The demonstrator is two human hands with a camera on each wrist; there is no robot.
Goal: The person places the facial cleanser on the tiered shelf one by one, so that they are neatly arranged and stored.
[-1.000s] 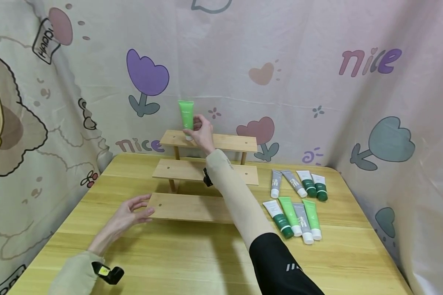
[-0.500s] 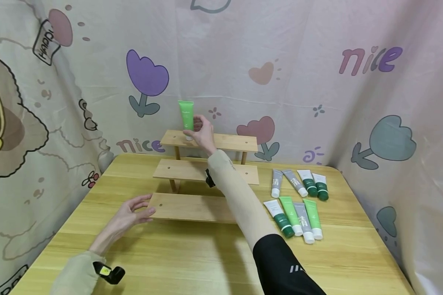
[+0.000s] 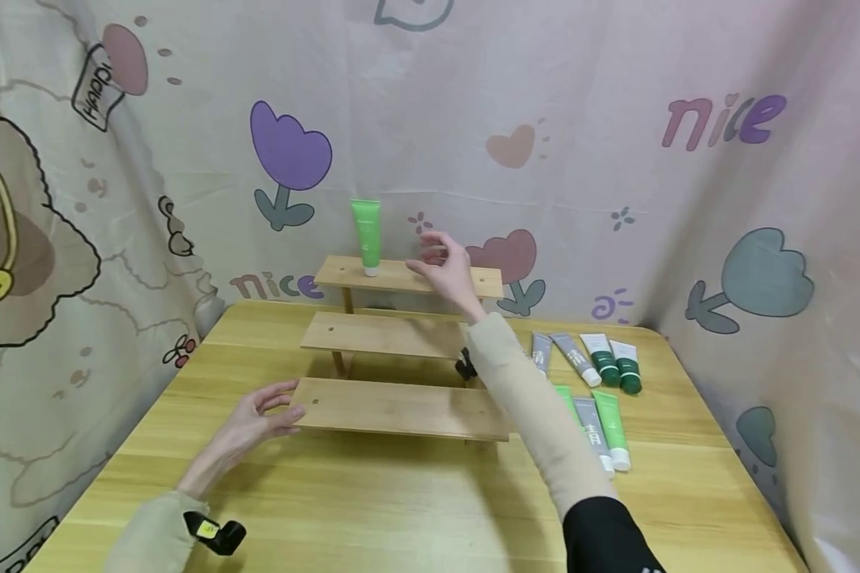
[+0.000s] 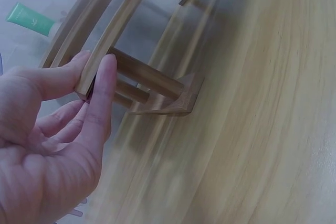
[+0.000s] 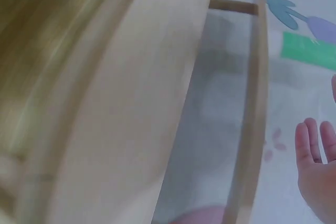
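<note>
A three-tier wooden display stand (image 3: 401, 407) stands on the table. On the left part of its top tier, a light green squeeze tube (image 3: 368, 232) rests upright on its white cap. My right hand (image 3: 447, 269) is over the top tier to the right of that tube, apart from it, fingers loosely bent around nothing. In the right wrist view, a gap shows between the fingers (image 5: 303, 142) and the tube (image 5: 308, 51). My left hand (image 3: 258, 420) pinches the left end of the lowest tier; the left wrist view shows thumb and finger on either face of that board (image 4: 107, 40).
Several squeeze tubes lie right of the stand: green (image 3: 611, 430), grey (image 3: 592, 430) and white-and-dark-green (image 3: 626, 368). My right sleeve (image 3: 537, 414) partly covers that group. A printed curtain (image 3: 580, 183) hangs close behind the stand. Bare wood table (image 3: 373, 501) lies in front.
My right hand has let go of the green tube and moved right, leaving it upright on the top tier. The left hand keeps its pinch on the lowest tier.
</note>
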